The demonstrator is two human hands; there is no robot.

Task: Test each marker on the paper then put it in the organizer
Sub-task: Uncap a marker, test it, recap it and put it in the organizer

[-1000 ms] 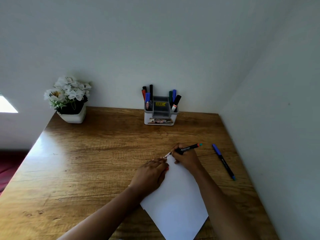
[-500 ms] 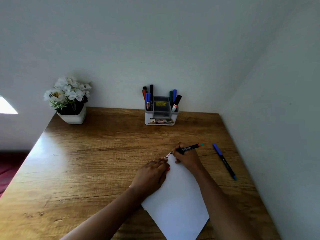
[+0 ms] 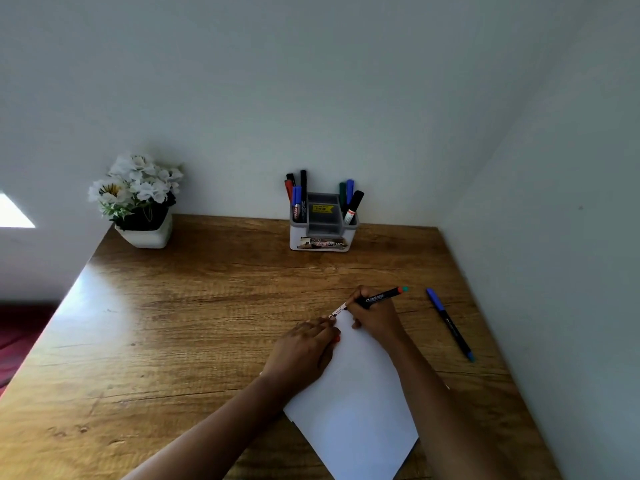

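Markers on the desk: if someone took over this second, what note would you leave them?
Right hand grips the black marker, tip at the far corner of the paper, where scribbles show.
Left hand lies flat on the paper, holding it down.
Organizer at the back of the desk holds several stored markers.
Left: put this marker in the organizer, then test and store the blue-capped marker lying right of the paper.

A white pot [image 3: 147, 235] of white flowers [image 3: 135, 183] stood on the wooden table [image 3: 194, 323] at ten o'clock, near the pale wall [image 3: 311, 81]. Off the table at nine o'clock was a bright patch [image 3: 14, 214], with something red [image 3: 17, 336] below it.
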